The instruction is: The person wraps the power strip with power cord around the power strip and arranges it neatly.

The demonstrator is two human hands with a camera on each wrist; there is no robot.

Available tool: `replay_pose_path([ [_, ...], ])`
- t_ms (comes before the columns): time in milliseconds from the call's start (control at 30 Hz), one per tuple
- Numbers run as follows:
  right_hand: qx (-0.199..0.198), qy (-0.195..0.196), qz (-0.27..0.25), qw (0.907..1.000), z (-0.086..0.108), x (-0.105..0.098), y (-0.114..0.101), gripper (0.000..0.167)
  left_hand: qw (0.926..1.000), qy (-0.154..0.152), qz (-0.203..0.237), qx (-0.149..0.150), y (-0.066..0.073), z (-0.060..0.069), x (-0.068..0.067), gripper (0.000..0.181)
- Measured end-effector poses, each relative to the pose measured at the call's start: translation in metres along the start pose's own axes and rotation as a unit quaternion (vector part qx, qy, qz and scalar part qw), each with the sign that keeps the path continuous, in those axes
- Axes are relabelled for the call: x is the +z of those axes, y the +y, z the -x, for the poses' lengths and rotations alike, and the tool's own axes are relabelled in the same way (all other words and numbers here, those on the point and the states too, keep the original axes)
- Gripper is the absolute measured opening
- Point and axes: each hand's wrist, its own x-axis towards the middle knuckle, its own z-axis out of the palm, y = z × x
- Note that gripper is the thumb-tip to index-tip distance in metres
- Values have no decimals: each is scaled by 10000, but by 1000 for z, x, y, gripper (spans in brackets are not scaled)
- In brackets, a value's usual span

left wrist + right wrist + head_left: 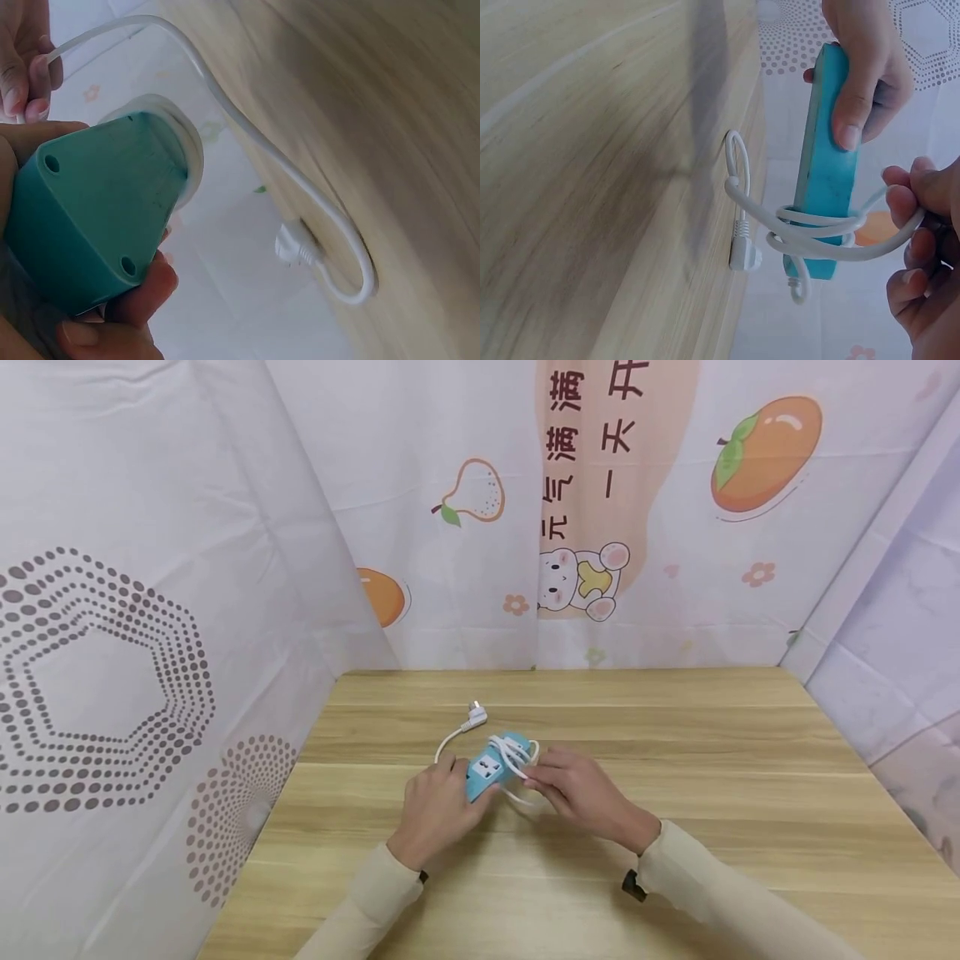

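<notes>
A teal power strip (486, 767) with white socket faces is held at its near end by my left hand (438, 803). Its white cord (825, 238) loops several times around the far end of the strip. My right hand (576, 789) pinches a stretch of that cord between thumb and fingers, just right of the strip. In the right wrist view the strip is tilted up above the table. The white plug (474, 717) lies on the wood beyond the strip, at the cord's free end. From the left wrist, the strip's end face (112, 202) shows two screw holes.
The wood-grain table (675, 727) runs back to a white curtain (420, 427) printed with fruit and characters. Another curtain (247, 527) with dotted patterns hangs along the left side. A pale wall covering (900, 635) borders the right edge.
</notes>
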Motion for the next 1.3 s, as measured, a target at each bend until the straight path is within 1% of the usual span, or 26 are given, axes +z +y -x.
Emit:
replay_pose_path([
  [100,34,-29,-26,10000,1,0,1,30,9978,-151,567,-294,0,-2,-2,55],
  [167,109,-45,-61,9999,1,-1,1,24,9919,-246,1106,-570,0,-3,-4,52],
  [233,207,-39,-113,9997,2,-1,2,21,9833,-339,1590,-814,0,-5,-6,52],
  [333,405,-9,-193,9990,4,-3,3,24,9697,-485,2149,-1057,0,-7,-9,54],
  [467,790,0,-386,9961,7,-5,7,22,9537,-659,2660,-1241,-1,-9,-12,55],
  [567,1036,21,-579,9929,10,-5,10,20,9415,-684,3008,-1360,-2,-8,-12,51],
  [633,1114,55,-676,9915,11,-5,11,19,9328,-704,3226,-1445,-3,-8,-12,50],
  [733,1164,118,-778,9901,11,-4,11,17,9176,-755,3584,-1548,-3,-9,-12,49],
  [767,1184,145,-831,9894,10,-3,10,15,9113,-789,3721,-1574,-4,-9,-13,49],
  [867,1307,193,-969,9865,9,-2,9,10,8871,-946,4203,-1656,-5,-9,-12,48],
  [967,1519,183,-1123,9818,9,0,8,13,8646,-1098,4564,-1793,-6,-8,-12,47],
  [1000,1599,169,-1158,9802,9,1,7,15,8588,-1146,4645,-1831,-7,-8,-12,47],
  [1167,1917,31,-1388,9716,10,5,5,16,8392,-1284,4899,-1983,-7,-8,-14,46],
  [1233,2002,-32,-1457,9689,10,7,4,16,8280,-1335,5037,-2072,-7,-8,-15,45],
  [1300,2088,-71,-1548,9656,11,8,3,14,8131,-1393,5227,-2152,-7,-7,-15,45],
])
